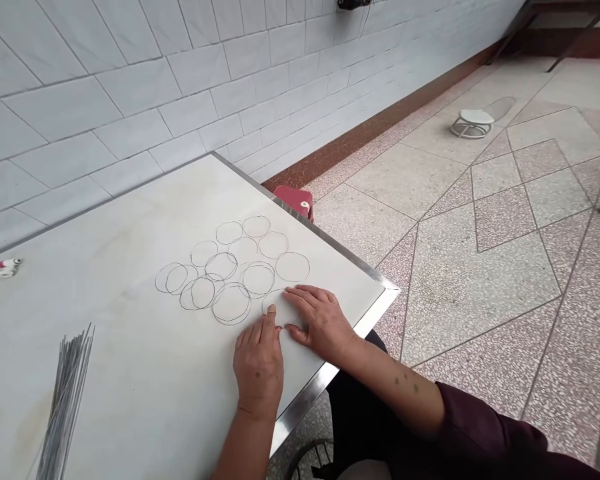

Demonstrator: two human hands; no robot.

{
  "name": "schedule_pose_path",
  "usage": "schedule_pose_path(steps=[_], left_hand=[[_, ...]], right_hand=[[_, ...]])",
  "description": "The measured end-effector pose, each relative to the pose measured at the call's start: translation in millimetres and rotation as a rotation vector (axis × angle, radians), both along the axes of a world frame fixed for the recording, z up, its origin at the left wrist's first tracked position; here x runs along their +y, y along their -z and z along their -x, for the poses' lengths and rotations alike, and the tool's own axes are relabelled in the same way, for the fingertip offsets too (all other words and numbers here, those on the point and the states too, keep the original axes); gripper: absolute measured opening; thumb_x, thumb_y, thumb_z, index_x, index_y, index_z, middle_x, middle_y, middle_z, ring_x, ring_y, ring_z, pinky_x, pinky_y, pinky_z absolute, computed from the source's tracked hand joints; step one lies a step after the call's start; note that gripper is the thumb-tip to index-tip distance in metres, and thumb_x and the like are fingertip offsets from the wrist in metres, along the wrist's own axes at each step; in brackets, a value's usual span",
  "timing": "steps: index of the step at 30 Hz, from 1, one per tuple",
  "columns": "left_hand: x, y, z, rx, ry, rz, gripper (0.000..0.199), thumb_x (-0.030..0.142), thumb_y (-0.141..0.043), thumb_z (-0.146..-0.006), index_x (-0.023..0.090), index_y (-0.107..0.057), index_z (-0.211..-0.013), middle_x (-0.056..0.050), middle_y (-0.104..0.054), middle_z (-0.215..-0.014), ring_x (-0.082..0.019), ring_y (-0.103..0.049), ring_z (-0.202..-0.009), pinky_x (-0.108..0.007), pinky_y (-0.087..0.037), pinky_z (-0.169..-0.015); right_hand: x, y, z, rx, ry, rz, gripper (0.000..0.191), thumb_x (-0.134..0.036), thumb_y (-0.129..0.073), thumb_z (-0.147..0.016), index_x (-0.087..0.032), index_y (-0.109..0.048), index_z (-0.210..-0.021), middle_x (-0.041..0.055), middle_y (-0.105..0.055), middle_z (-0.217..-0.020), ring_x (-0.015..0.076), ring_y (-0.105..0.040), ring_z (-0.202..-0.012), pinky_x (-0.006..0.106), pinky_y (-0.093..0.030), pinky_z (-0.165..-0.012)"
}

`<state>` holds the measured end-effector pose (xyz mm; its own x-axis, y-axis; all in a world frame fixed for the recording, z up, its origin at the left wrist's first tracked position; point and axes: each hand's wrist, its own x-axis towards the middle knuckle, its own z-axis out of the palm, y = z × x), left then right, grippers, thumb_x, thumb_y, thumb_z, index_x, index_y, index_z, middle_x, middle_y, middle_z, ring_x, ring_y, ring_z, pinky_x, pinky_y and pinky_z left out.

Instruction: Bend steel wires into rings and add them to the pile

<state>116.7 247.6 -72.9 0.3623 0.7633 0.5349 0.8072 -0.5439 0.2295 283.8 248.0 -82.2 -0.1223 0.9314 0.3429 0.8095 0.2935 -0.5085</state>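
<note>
A thin wire ring (pixel 263 301) lies on the white tabletop near its front corner, partly covered by my fingers. My left hand (pixel 259 363) grips its near left side, the index finger stretched along the wire and a tan wrap on that fingertip. On the ring's right side, my right hand (pixel 323 323) curves round it, with fingers over the far edge and thumb at the near edge. Just beyond my hands lie several more wire rings (pixel 231 322), some overlapping. To the left is a bundle of straight wires (pixel 65 400).
The white table (pixel 145 373) has a metal edge and stands against a tiled wall (pixel 145 87). Small red and white items (pixel 10 267) lie at its far left. Beyond its right edge are a red stool (pixel 294 199) and, farther off, a white-seated round stool (pixel 473 122).
</note>
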Motion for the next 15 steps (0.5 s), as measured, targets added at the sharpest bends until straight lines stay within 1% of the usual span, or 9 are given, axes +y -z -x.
schedule_pose_path(steps=[3,10,15], left_hand=[[1,1.7,3,-0.012,0.016,-0.008,0.048,0.013,-0.051,-0.095,0.022,-0.048,-0.142,-0.008,-0.076,-0.099,-0.024,-0.071,-0.092,-0.041,-0.056,-0.082],[0,13.8,7,-0.006,0.033,-0.046,0.044,0.006,-0.049,-0.094,0.021,-0.054,-0.136,-0.010,-0.075,-0.109,-0.025,-0.070,-0.101,-0.043,-0.054,-0.089],[2,12.5,7,0.001,0.036,-0.068,0.041,0.008,-0.049,-0.095,0.020,-0.056,-0.133,-0.010,-0.075,-0.105,-0.024,-0.071,-0.096,-0.040,-0.055,-0.085]], right_hand=[[1,0.4,-1,0.008,-0.001,0.003,0.061,-0.028,-0.071,-0.080,-0.021,-0.051,-0.137,0.0108,-0.061,-0.135,0.0319,-0.051,-0.127,0.051,-0.039,-0.104],[-1,3.9,2,0.018,0.009,-0.010,0.056,-0.028,-0.067,-0.083,-0.019,-0.051,-0.136,0.0108,-0.058,-0.138,0.0325,-0.049,-0.127,0.050,-0.038,-0.104],[1,2.7,6,0.026,0.023,-0.029,0.057,-0.024,-0.067,-0.079,-0.018,-0.051,-0.134,0.0126,-0.059,-0.135,0.0328,-0.050,-0.124,0.050,-0.038,-0.102]])
